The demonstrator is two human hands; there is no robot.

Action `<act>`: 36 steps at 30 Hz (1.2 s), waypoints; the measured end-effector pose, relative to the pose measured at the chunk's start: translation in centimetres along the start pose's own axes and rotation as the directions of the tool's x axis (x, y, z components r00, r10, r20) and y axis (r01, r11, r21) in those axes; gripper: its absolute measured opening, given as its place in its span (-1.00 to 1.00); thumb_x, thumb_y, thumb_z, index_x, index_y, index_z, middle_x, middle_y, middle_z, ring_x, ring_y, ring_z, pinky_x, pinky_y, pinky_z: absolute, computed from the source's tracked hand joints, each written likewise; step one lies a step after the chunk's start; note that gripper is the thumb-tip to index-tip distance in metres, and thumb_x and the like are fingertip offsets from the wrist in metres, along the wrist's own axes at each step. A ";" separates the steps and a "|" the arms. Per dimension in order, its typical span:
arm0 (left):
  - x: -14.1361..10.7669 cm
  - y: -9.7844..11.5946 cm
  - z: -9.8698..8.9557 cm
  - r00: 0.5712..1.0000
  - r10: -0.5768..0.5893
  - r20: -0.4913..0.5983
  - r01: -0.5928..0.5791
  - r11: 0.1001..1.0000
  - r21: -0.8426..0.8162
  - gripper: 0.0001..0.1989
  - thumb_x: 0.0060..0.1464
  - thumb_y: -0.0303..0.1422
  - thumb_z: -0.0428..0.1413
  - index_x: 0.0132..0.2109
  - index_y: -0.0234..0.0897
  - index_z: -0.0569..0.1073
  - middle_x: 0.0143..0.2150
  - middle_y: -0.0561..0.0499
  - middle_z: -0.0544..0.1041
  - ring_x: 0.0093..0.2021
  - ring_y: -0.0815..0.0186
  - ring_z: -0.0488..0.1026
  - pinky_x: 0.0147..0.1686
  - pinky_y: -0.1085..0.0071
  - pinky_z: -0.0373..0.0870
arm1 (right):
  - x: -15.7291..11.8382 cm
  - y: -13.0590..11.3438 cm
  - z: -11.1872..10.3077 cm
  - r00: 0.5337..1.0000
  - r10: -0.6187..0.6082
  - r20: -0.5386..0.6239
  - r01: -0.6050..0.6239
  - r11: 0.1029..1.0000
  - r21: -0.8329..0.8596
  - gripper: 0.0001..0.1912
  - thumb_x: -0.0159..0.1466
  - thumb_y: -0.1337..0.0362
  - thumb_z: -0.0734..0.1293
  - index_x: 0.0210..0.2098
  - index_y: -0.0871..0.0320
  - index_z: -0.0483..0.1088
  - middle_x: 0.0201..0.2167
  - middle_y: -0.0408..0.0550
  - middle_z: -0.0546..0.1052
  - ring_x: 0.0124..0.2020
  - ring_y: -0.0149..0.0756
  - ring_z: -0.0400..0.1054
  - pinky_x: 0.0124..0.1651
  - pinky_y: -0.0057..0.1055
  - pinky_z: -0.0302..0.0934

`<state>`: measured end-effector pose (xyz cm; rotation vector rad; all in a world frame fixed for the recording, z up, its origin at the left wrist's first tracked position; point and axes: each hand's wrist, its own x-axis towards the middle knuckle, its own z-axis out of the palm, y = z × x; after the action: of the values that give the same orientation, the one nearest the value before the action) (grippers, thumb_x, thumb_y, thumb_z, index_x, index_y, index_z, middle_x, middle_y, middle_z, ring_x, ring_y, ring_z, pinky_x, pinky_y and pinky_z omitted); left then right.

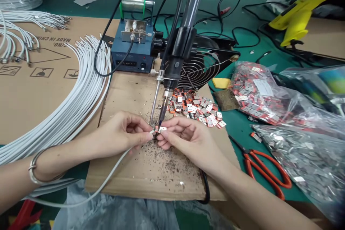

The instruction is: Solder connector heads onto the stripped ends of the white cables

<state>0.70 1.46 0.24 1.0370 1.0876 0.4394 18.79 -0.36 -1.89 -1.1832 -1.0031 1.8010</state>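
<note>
Between thumb and fingers, my left hand (124, 133) pinches the end of a white cable (113, 172), whose length curves down toward the lower left. My right hand (185, 134) holds a small USB connector (162, 128) with a metal shell. Cable end and connector meet under the tip of a soldering iron (163, 111), which is clamped upright in a stand. A thin bent solder feed tube (155, 104) comes down beside the tip. The exact contact at the joint is too small to make out.
Several loose USB connectors (199, 109) lie behind my right hand, near a fan (196, 72). A blue solder feeder (132, 50) stands at the back. White cables (81, 90) lie bundled at left. Red-handled cutters (266, 169) and bags of parts (299, 158) are at right.
</note>
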 end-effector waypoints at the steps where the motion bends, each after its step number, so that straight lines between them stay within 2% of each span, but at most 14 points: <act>1: 0.0 0.1 0.0 1.000 -0.005 -0.004 0.004 1.000 -0.012 -0.95 -0.14 -0.45 0.19 -0.48 -0.34 0.47 -0.72 0.12 0.36 -0.71 0.46 0.26 -0.75 0.60 0.26 | 0.0 0.0 0.0 1.000 -0.003 -0.003 0.003 1.000 -0.004 -0.80 -0.02 0.29 0.49 -0.41 0.20 0.46 -0.57 -0.12 0.55 -0.56 -0.46 0.45 -0.47 -0.56 0.42; 6: 0.1 -0.1 -0.1 1.000 0.009 0.000 -0.009 1.000 -0.021 -0.93 -0.16 -0.45 0.20 -0.47 -0.34 0.44 -0.70 0.13 0.37 -0.70 0.45 0.29 -0.76 0.60 0.28 | -0.2 -0.1 -0.1 1.000 -0.016 -0.013 0.016 1.000 -0.014 -0.80 -0.03 0.30 0.49 -0.41 0.19 0.46 -0.57 -0.12 0.56 -0.58 -0.48 0.44 -0.50 -0.61 0.40; 15: 0.1 0.1 -0.7 0.999 -0.021 0.050 0.014 0.992 0.123 -0.89 -0.07 -0.40 0.17 -0.34 -0.37 0.45 -0.62 0.12 0.39 -0.67 0.50 0.30 -0.71 0.64 0.30 | -0.4 -0.4 0.2 1.000 0.002 -0.020 -0.002 1.000 -0.018 -0.80 -0.01 0.30 0.48 -0.41 0.21 0.45 -0.57 -0.12 0.55 -0.60 -0.49 0.42 -0.54 -0.63 0.36; 36: 0.0 0.0 -0.7 0.997 0.033 0.066 -0.037 0.998 0.060 -0.94 -0.08 -0.44 0.19 -0.37 -0.32 0.53 -0.64 0.14 0.40 -0.65 0.51 0.30 -0.72 0.68 0.31 | -0.6 -0.7 -0.1 1.000 0.005 -0.017 -0.005 0.999 -0.039 -0.85 0.03 0.34 0.44 -0.39 0.22 0.44 -0.56 -0.12 0.57 -0.68 -0.56 0.34 -0.64 -0.68 0.25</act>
<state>0.09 1.85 0.20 1.1186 1.0319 0.3998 19.14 -0.63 -1.08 -1.2234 -1.0307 1.7797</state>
